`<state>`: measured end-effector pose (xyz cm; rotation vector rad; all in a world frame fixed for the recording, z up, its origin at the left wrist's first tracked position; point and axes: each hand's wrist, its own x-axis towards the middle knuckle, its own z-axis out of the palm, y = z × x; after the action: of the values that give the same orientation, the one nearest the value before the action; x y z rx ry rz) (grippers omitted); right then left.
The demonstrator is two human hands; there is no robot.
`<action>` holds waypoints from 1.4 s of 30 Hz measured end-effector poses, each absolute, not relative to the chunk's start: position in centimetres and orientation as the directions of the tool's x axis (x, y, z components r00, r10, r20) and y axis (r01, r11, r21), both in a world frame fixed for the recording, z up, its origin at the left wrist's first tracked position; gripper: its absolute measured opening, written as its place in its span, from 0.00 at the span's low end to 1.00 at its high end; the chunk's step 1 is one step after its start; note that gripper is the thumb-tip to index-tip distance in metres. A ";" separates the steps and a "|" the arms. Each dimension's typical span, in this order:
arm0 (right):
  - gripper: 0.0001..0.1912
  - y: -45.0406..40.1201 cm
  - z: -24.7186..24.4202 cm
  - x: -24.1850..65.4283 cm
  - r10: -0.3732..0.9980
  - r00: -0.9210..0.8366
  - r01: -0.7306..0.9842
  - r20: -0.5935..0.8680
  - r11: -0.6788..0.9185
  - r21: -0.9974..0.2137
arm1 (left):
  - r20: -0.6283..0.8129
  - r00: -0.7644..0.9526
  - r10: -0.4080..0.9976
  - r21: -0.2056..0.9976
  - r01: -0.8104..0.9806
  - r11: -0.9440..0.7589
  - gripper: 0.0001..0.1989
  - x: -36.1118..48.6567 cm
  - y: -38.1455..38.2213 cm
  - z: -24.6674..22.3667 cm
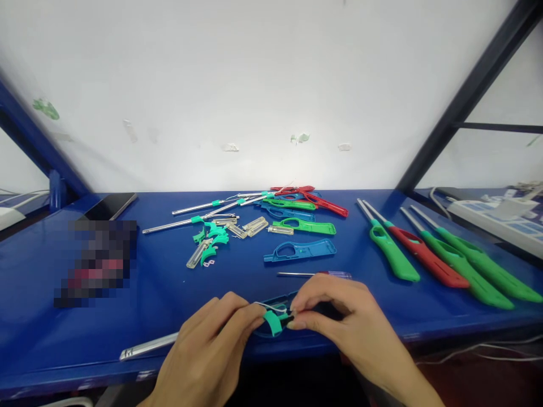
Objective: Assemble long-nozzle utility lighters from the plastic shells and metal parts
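Observation:
Near the desk's front edge lies a blue lighter handle half (280, 299), partly covered by both hands. A teal trigger (274, 323) and a white wire (269, 307) sit in it. My left hand (207, 345) is closed at its left end, thumb and fingers pressed by the wire and trigger. A silver lighter tube (149, 346) sticks out to the left from under that hand. My right hand (345, 316) pinches thumb and forefinger together at a small dark part beside the trigger; what is between the fingertips is mostly hidden.
A screwdriver (337, 275) and a blue handle half (303, 250) lie beyond my hands. Farther back are teal triggers (217, 233), clear fuel tanks (255, 226), tubes (199, 207) and coloured handle halves. Several assembled lighters (392, 254) lie right; a phone (108, 206) lies left.

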<state>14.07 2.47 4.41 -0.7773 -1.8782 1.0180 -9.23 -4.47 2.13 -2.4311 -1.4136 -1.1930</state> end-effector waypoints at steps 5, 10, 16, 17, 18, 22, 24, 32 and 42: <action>0.08 2.6 4.5 13.9 0.790 -0.456 0.115 0.410 0.509 -0.853 | 0.654 0.273 0.705 0.293 0.768 -0.569 0.11 -9.2 -4.3 2.1; 0.07 2.5 4.7 13.8 0.747 -0.452 0.115 0.488 0.591 -0.798 | 0.619 0.296 0.727 0.302 0.765 -0.569 0.11 -9.1 -4.0 2.9; 0.09 2.5 5.0 13.7 0.676 -0.458 0.169 0.577 0.704 -0.690 | 0.621 0.321 0.715 0.245 0.788 -0.566 0.10 -9.3 -3.5 4.1; 0.10 2.6 5.1 13.8 0.664 -0.464 0.187 0.586 0.720 -0.668 | 0.628 0.324 0.707 0.234 0.788 -0.569 0.10 -9.3 -3.4 4.1; 0.10 2.7 5.1 13.8 0.657 -0.469 0.203 0.591 0.731 -0.652 | 0.635 0.328 0.699 0.227 0.786 -0.575 0.10 -9.3 -3.3 4.2; 0.10 3.1 5.0 13.9 0.660 -0.503 0.223 0.557 0.722 -0.654 | 0.648 0.318 0.692 0.228 0.785 -0.575 0.10 -9.0 -3.2 4.1; 0.10 3.1 4.9 14.0 0.665 -0.522 0.228 0.535 0.713 -0.663 | 0.656 0.312 0.688 0.218 0.793 -0.568 0.10 -8.9 -3.1 4.1; 0.06 4.1 6.2 15.4 0.665 -0.567 0.319 0.485 0.721 -0.616 | 0.659 0.279 0.698 0.248 0.796 -0.552 0.10 -9.0 -3.2 3.5; 0.10 7.5 7.8 14.8 0.281 -0.920 0.203 0.274 0.938 -0.281 | 0.674 0.234 0.701 0.313 0.769 -0.557 0.08 -9.1 -3.4 3.5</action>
<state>14.83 7.52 7.80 -0.3562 -2.7817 0.3559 -9.11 -3.44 3.54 -2.3996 -1.4345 -1.2368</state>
